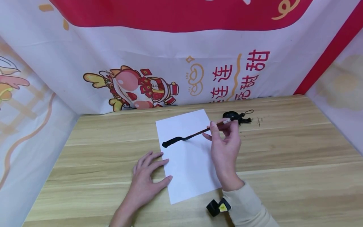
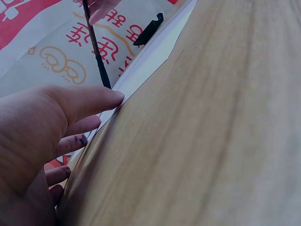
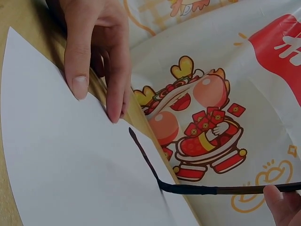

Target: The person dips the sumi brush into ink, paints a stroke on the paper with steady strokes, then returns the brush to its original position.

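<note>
A sheet of white paper (image 1: 188, 167) lies on the wooden table, with a thick black ink stroke (image 1: 171, 142) across its upper left. My right hand (image 1: 226, 151) pinches a writing brush (image 1: 205, 130) by its brown handle, and the bent dark tip touches the paper at the stroke's right end. In the right wrist view the brush (image 3: 197, 189) bends where its bristles meet the sheet. My left hand (image 1: 148, 176) rests with spread fingers along the paper's left edge, its fingertips on the sheet. Dark ink smudges mark some fingers of the left hand (image 2: 42, 132).
A black ink container (image 1: 232, 115) with a loop stands at the table's back right, partly behind the right hand. Small dark marks (image 1: 259, 121) lie beside it. Printed cloth (image 1: 170, 63) hangs behind the table (image 1: 283, 151). A black wrist camera (image 1: 216, 207) is at the right sleeve.
</note>
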`<state>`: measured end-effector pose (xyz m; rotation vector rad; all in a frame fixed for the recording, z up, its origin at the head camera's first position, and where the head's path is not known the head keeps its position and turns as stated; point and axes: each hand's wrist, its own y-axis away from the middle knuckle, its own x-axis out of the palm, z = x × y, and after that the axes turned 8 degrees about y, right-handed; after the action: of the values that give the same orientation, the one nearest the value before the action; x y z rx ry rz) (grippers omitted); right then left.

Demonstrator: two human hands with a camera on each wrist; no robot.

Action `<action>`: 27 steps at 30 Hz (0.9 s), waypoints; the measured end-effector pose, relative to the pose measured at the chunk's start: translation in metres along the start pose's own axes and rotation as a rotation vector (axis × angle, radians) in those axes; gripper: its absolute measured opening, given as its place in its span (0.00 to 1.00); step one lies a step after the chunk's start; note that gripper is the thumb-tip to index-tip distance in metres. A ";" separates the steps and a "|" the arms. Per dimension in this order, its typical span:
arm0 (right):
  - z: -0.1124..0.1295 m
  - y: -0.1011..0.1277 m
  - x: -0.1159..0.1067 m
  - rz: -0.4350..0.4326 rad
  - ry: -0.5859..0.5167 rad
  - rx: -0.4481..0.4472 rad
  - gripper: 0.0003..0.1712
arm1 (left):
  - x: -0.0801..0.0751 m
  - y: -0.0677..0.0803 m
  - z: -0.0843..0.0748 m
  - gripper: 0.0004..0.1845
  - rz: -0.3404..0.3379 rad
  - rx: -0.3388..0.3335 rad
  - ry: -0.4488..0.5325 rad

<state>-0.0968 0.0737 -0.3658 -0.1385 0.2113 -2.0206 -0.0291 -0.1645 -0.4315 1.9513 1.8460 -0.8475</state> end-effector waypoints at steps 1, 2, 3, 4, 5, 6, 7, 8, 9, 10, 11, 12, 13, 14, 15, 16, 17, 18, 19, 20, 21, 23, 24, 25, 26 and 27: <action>0.000 0.000 0.000 -0.002 0.002 0.001 0.10 | 0.000 0.000 0.000 0.28 0.000 0.000 0.002; 0.001 0.000 0.000 -0.004 0.004 0.000 0.10 | 0.000 0.000 0.000 0.28 0.000 0.000 0.002; 0.001 0.000 -0.001 -0.006 0.006 0.000 0.10 | 0.000 0.000 0.000 0.28 0.000 -0.001 0.004; 0.001 0.000 -0.001 -0.007 0.009 -0.001 0.10 | 0.000 0.000 0.000 0.28 -0.001 -0.001 0.005; 0.001 0.000 -0.001 -0.008 0.010 -0.003 0.10 | 0.000 0.000 0.000 0.28 0.000 -0.002 0.007; 0.001 0.000 -0.001 -0.008 0.008 -0.004 0.10 | 0.000 0.000 0.000 0.28 0.000 -0.003 0.008; 0.001 0.000 -0.001 -0.009 0.009 -0.005 0.10 | 0.000 0.000 0.000 0.28 0.001 -0.002 0.009; 0.001 0.000 -0.001 -0.010 0.006 -0.004 0.10 | 0.000 0.000 0.000 0.28 0.002 -0.003 0.007; 0.001 0.000 -0.002 -0.011 0.004 -0.004 0.10 | 0.000 0.000 0.000 0.28 0.003 -0.002 0.007; 0.002 0.000 -0.002 -0.011 0.002 -0.005 0.10 | 0.000 0.000 0.000 0.28 0.004 -0.003 0.004; 0.002 0.000 -0.002 -0.012 0.001 -0.004 0.10 | 0.000 0.000 0.000 0.28 0.004 -0.003 0.003; 0.002 0.000 -0.002 -0.012 -0.003 -0.003 0.10 | 0.000 0.000 0.000 0.28 0.005 -0.003 0.001; 0.001 0.000 -0.002 -0.014 -0.009 -0.001 0.10 | 0.000 0.000 0.000 0.28 0.005 -0.002 -0.001; 0.001 0.000 -0.002 -0.015 -0.012 0.001 0.09 | 0.000 0.000 0.000 0.28 0.004 -0.002 -0.003; 0.001 0.000 -0.002 -0.016 -0.018 0.002 0.09 | 0.000 0.000 0.000 0.28 0.003 -0.001 -0.003; 0.001 -0.001 -0.002 -0.018 -0.023 0.002 0.09 | 0.000 0.000 0.000 0.28 0.003 -0.002 -0.003; 0.000 -0.001 -0.002 -0.021 -0.030 0.003 0.09 | 0.000 0.000 0.001 0.28 0.003 -0.001 -0.002; 0.000 -0.001 -0.002 -0.023 -0.035 0.003 0.08 | 0.000 0.000 0.000 0.28 0.002 0.000 -0.001; 0.000 -0.002 -0.002 -0.025 -0.036 0.002 0.08 | 0.000 0.000 0.000 0.28 0.002 0.001 0.000; 0.000 -0.002 -0.003 -0.026 -0.037 -0.001 0.08 | 0.000 0.000 0.000 0.28 0.002 0.001 0.001; 0.000 -0.002 -0.003 -0.028 -0.040 -0.002 0.08 | 0.000 0.000 0.000 0.28 0.001 0.002 0.003; 0.000 -0.003 -0.004 -0.031 -0.037 -0.005 0.08 | 0.000 0.000 0.000 0.28 0.001 0.003 0.006; 0.001 -0.003 -0.004 -0.034 -0.036 -0.006 0.08 | 0.000 0.000 0.000 0.28 0.001 0.003 0.008; 0.001 -0.003 -0.004 -0.036 -0.036 -0.006 0.08 | 0.000 0.000 0.000 0.28 0.000 0.003 0.009; 0.001 -0.004 -0.005 -0.039 -0.039 -0.006 0.08 | 0.000 0.001 0.000 0.28 0.000 0.003 0.009; 0.001 -0.004 -0.005 -0.041 -0.039 -0.004 0.08 | 0.000 0.001 0.000 0.28 -0.001 0.003 0.010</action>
<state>-0.0980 0.0796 -0.3641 -0.1862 0.1893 -2.0566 -0.0285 -0.1646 -0.4317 1.9602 1.8517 -0.8434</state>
